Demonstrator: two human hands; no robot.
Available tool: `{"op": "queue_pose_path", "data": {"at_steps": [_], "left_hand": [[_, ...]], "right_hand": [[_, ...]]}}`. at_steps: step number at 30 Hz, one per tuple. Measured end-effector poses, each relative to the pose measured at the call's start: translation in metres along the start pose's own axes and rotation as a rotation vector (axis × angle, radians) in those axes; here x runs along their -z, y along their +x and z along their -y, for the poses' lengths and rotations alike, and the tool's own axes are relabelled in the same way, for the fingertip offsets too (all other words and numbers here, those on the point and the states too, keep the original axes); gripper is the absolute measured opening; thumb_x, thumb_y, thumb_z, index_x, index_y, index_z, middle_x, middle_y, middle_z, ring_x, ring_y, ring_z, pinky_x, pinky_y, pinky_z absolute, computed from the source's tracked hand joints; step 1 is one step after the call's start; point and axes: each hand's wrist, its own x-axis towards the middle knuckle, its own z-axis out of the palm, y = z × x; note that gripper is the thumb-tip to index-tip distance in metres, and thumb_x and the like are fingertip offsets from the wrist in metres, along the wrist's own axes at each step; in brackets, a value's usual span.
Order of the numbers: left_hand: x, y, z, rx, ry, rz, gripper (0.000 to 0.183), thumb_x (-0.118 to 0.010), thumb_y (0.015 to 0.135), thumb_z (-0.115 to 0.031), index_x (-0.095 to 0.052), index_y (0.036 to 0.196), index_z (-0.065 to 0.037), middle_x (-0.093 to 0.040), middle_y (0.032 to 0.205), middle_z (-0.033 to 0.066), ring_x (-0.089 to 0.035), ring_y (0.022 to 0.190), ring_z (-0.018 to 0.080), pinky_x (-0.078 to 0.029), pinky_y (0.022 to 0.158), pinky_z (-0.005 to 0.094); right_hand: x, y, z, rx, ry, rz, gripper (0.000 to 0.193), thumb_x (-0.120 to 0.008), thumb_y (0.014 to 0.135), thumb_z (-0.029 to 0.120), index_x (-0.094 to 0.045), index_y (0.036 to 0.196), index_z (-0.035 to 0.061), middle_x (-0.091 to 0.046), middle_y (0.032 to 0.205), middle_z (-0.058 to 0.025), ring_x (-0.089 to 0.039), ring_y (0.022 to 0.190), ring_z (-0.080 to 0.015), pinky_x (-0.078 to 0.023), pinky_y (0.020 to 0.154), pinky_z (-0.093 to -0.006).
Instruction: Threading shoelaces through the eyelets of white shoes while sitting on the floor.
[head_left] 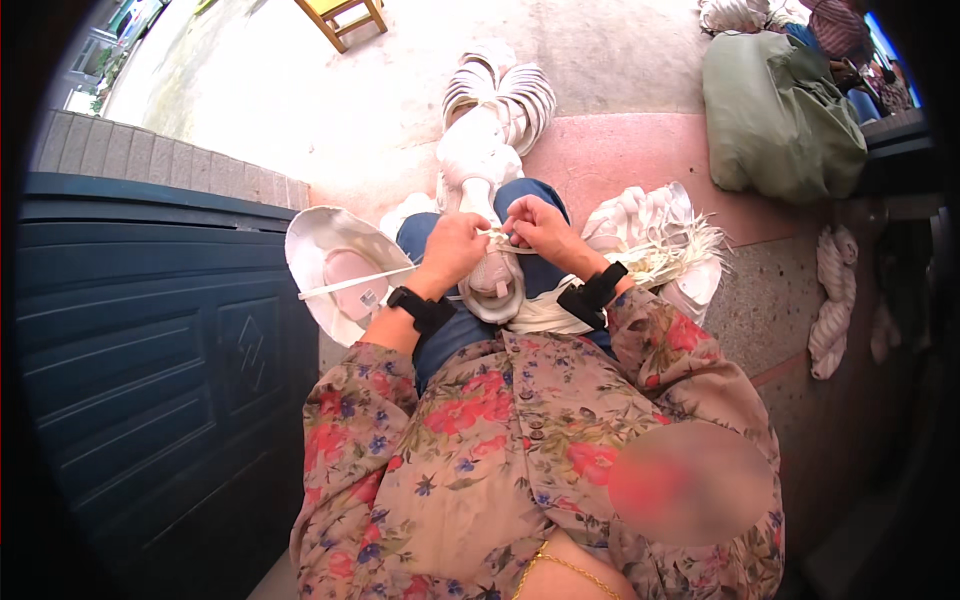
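Both my hands meet over my lap, on top of a whitish fabric piece (492,276) with a rounded end and a small pinkish tab. My left hand (456,248) is closed, its fingertips pinching a narrow white strip (496,234). From the other side my right hand (541,229) pinches the same strip, thumb and forefinger together. Fingers partly hide how the strip runs. On my left lies a white, bowl-shaped fabric piece (308,252) with a pinkish inside and a small label; another thin white strip (357,282) crosses it toward my left wrist.
Stacked, nested white pieces (500,95) stretch ahead of my knees. To my right sit a bundle of frayed white strips (692,247) and a twisted white cloth bundle (833,300). A large green sack (775,115) stands far right, a dark blue panelled door (165,370) left, a yellow stool (340,20) ahead.
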Motion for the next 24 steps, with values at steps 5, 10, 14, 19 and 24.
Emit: {"op": "queue_pose_path", "data": {"at_steps": [5, 10, 14, 19, 24], "left_hand": [[-0.015, 0.008, -0.005, 0.087, 0.140, 0.218, 0.011, -0.057, 0.071, -0.013, -0.064, 0.075, -0.006, -0.061, 0.074, 0.0154, -0.058, 0.076, 0.0316, -0.047, 0.068, 0.0408], [-0.009, -0.001, -0.017, -0.373, 0.410, -0.122, 0.005, -0.057, 0.071, -0.010, -0.058, 0.070, -0.006, -0.055, 0.072, 0.0106, -0.053, 0.075, 0.0274, -0.045, 0.063, 0.0375], [-0.006, -0.016, -0.010, -0.354, 0.350, -0.216, 0.006, -0.056, 0.072, -0.005, -0.058, 0.077, -0.004, -0.052, 0.071, 0.0094, -0.049, 0.072, 0.0262, -0.043, 0.064, 0.0354], [-0.005, -0.014, -0.010, -0.332, 0.291, -0.224, 0.007, -0.056, 0.072, -0.004, -0.059, 0.079, -0.003, -0.054, 0.075, 0.0104, -0.049, 0.074, 0.0276, -0.042, 0.065, 0.0360], [-0.009, -0.012, -0.006, -0.233, 0.224, -0.228, 0.009, -0.057, 0.072, -0.005, -0.057, 0.081, -0.002, -0.056, 0.080, 0.0120, -0.050, 0.078, 0.0300, -0.042, 0.068, 0.0374]], "right_hand": [[-0.001, -0.009, 0.004, -0.052, 0.008, -0.055, 0.016, -0.045, 0.081, -0.001, -0.047, 0.096, 0.0013, -0.058, 0.082, -0.0051, -0.053, 0.064, -0.0077, -0.043, 0.057, -0.0209], [-0.001, -0.007, 0.005, -0.042, 0.078, -0.015, 0.013, -0.046, 0.082, 0.001, -0.049, 0.094, 0.0008, -0.057, 0.082, -0.0039, -0.054, 0.066, -0.0079, -0.044, 0.058, -0.0206], [-0.012, 0.003, 0.007, -0.025, 0.179, 0.130, 0.011, -0.050, 0.083, 0.003, -0.052, 0.093, -0.0004, -0.057, 0.082, -0.0029, -0.055, 0.067, -0.0083, -0.046, 0.060, -0.0212], [-0.008, 0.010, 0.010, -0.037, 0.129, 0.199, 0.014, -0.056, 0.083, 0.009, -0.053, 0.093, 0.0007, -0.056, 0.080, -0.0018, -0.054, 0.068, -0.0062, -0.046, 0.060, -0.0185], [-0.006, 0.004, 0.024, -0.126, 0.113, 0.268, 0.021, -0.059, 0.082, 0.012, -0.052, 0.098, 0.0005, -0.056, 0.080, -0.0017, -0.054, 0.070, -0.0062, -0.046, 0.060, -0.0185]]}}
